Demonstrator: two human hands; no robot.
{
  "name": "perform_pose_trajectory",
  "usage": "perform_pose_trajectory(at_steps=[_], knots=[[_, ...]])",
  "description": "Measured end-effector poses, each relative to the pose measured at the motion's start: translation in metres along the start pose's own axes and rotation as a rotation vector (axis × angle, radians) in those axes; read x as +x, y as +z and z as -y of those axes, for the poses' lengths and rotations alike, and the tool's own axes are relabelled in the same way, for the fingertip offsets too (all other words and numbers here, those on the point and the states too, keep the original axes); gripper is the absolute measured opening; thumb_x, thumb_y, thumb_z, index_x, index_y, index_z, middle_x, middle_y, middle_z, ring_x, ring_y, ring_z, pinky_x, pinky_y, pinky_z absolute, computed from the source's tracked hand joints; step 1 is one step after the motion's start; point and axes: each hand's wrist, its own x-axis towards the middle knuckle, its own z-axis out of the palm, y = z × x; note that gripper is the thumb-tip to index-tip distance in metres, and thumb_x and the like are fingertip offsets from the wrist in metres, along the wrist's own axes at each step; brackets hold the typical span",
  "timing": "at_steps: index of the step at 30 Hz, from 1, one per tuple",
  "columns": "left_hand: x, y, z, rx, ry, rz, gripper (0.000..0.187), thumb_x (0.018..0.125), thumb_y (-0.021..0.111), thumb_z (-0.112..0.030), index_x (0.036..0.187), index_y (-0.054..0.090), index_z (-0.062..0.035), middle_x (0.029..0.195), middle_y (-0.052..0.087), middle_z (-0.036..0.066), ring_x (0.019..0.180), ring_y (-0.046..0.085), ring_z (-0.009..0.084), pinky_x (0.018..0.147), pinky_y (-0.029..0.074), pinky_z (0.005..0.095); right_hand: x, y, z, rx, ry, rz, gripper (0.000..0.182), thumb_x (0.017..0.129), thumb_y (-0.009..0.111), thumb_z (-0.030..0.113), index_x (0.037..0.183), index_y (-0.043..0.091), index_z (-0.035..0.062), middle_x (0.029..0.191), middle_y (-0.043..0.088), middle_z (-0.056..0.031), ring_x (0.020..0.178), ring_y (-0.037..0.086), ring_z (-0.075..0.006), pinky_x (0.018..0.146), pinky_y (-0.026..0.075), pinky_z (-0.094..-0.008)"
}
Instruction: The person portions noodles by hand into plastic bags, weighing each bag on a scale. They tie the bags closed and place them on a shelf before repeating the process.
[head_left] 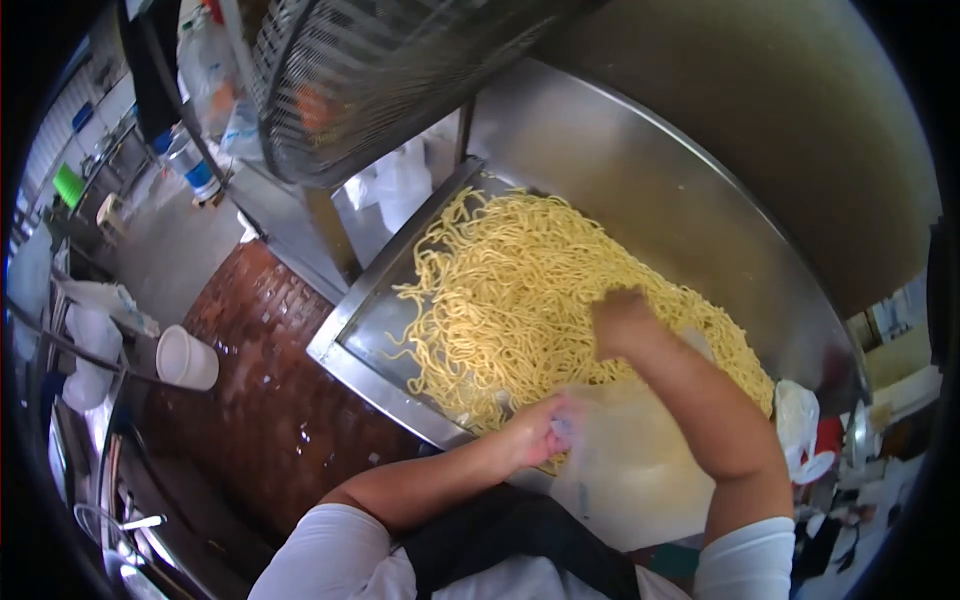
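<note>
A broad heap of yellow noodles [520, 285] lies in a shallow stainless steel tray [385, 365]. My left hand [535, 435] is closed on the edge of a clear plastic bag [640, 465], which hangs in front of my body at the tray's near side. The bag looks cloudy, and I cannot make out clearly what is inside it. Reaching over the bag, my right hand [622, 322] is at the noodles near the middle of the heap. It is smeared by motion and its fingertips are hidden, so its grip does not show.
A large caged fan [390, 80] hangs over the tray's far left end. A tall metal backsplash [640, 150] rises behind the noodles. On the wet red brick floor [280, 400] stands a white bucket [187, 358]. White plastic bags [797, 425] are at the tray's right end.
</note>
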Motion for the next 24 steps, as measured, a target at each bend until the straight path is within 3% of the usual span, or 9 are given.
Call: perform_pose_trajectory(at_steps=[3, 6, 8, 10, 12, 13, 18, 21, 24], knots=[[-0.008, -0.019, 0.013, -0.015, -0.027, 0.044, 0.032, 0.101, 0.044, -0.028, 0.118, 0.060, -0.0056, 0.106, 0.067, 0.008, 0.093, 0.067, 0.0218, 0.078, 0.057, 0.0377, 0.051, 0.024, 0.079, 0.220, -0.167, -0.424, 0.098, 0.067, 0.080, 0.037, 0.148, 0.030, 0.0126, 0.154, 0.024, -0.0222, 0.134, 0.039, -0.0374, 0.104, 0.039, -0.0502], [-0.011, -0.049, 0.028, 0.025, -0.074, 0.118, 0.027, 0.098, 0.048, -0.023, 0.117, 0.061, -0.0088, 0.106, 0.068, 0.003, 0.094, 0.066, 0.0178, 0.079, 0.055, 0.0341, 0.078, 0.024, 0.125, 0.431, -0.185, -0.280, 0.096, 0.073, 0.077, 0.032, 0.151, 0.023, 0.0140, 0.155, 0.016, -0.0240, 0.136, 0.034, -0.0421, 0.107, 0.034, -0.0548], [-0.018, -0.075, 0.030, -0.056, -0.069, 0.240, 0.026, 0.095, 0.052, -0.016, 0.119, 0.061, -0.0096, 0.107, 0.068, 0.000, 0.094, 0.065, 0.0143, 0.083, 0.052, 0.0301, 0.110, 0.032, 0.129, 0.492, 0.020, -0.256, 0.106, 0.069, 0.080, 0.039, 0.152, 0.018, 0.0146, 0.157, 0.010, -0.0223, 0.140, 0.024, -0.0456, 0.111, 0.026, -0.0578], [-0.039, -0.078, 0.022, -0.100, 0.026, 0.271, 0.034, 0.094, 0.056, -0.014, 0.126, 0.055, -0.0038, 0.114, 0.066, 0.007, 0.102, 0.065, 0.0196, 0.093, 0.051, 0.0360, 0.145, 0.031, 0.114, 0.557, 0.079, -0.273, 0.108, 0.064, 0.082, 0.044, 0.150, 0.024, 0.0130, 0.157, 0.013, -0.0217, 0.141, 0.018, -0.0475, 0.113, 0.021, -0.0598], [-0.047, -0.085, 0.021, -0.087, 0.032, 0.192, 0.034, 0.093, 0.058, -0.012, 0.127, 0.054, -0.0066, 0.116, 0.064, 0.007, 0.103, 0.064, 0.0223, 0.089, 0.053, 0.0367, 0.179, 0.032, 0.092, 0.751, 0.176, -0.244, 0.109, 0.060, 0.084, 0.045, 0.147, 0.031, 0.0081, 0.155, 0.018, -0.0256, 0.140, 0.018, -0.0498, 0.111, 0.025, -0.0587], [-0.046, -0.092, 0.022, -0.089, 0.041, 0.188, 0.034, 0.093, 0.058, -0.012, 0.127, 0.054, -0.0066, 0.116, 0.064, 0.007, 0.103, 0.064, 0.0223, 0.089, 0.053, 0.0367, 0.187, 0.037, 0.090, 0.764, 0.224, -0.423, 0.098, 0.060, 0.083, 0.045, 0.140, 0.043, 0.0043, 0.148, 0.034, -0.0253, 0.136, 0.033, -0.0433, 0.109, 0.033, -0.0510], [-0.041, -0.105, 0.021, -0.151, 0.107, 0.372, 0.058, 0.088, 0.058, -0.010, 0.143, 0.039, -0.0081, 0.130, 0.058, 0.008, 0.120, 0.055, 0.0239, 0.102, 0.044, 0.0432, 0.204, 0.058, 0.054, 0.956, 0.186, -0.436, 0.063, 0.069, 0.077, 0.030, 0.123, 0.060, 0.0017, 0.119, 0.062, -0.0200, 0.110, 0.060, -0.0320, 0.093, 0.048, -0.0341], [-0.045, -0.071, 0.004, -0.211, 0.010, 0.456, 0.060, 0.084, 0.057, -0.005, 0.142, 0.040, -0.0058, 0.129, 0.058, 0.008, 0.117, 0.058, 0.0211, 0.100, 0.046, 0.0426, 0.161, 0.058, 0.037, 1.628, 0.328, -0.497, 0.050, 0.076, 0.072, 0.013, 0.122, 0.058, -0.0001, 0.114, 0.065, -0.0156, 0.104, 0.062, -0.0268, 0.086, 0.050, -0.0369], [-0.031, -0.051, 0.000, -0.188, -0.052, 0.601, 0.052, 0.088, 0.055, -0.011, 0.138, 0.046, -0.0060, 0.126, 0.060, 0.008, 0.112, 0.061, 0.0218, 0.098, 0.048, 0.0415, 0.135, 0.037, -0.021, 2.115, 0.203, -0.676, 0.041, 0.079, 0.070, 0.010, 0.118, 0.061, 0.0007, 0.107, 0.066, -0.0124, 0.099, 0.063, -0.0255, 0.083, 0.051, -0.0380]])
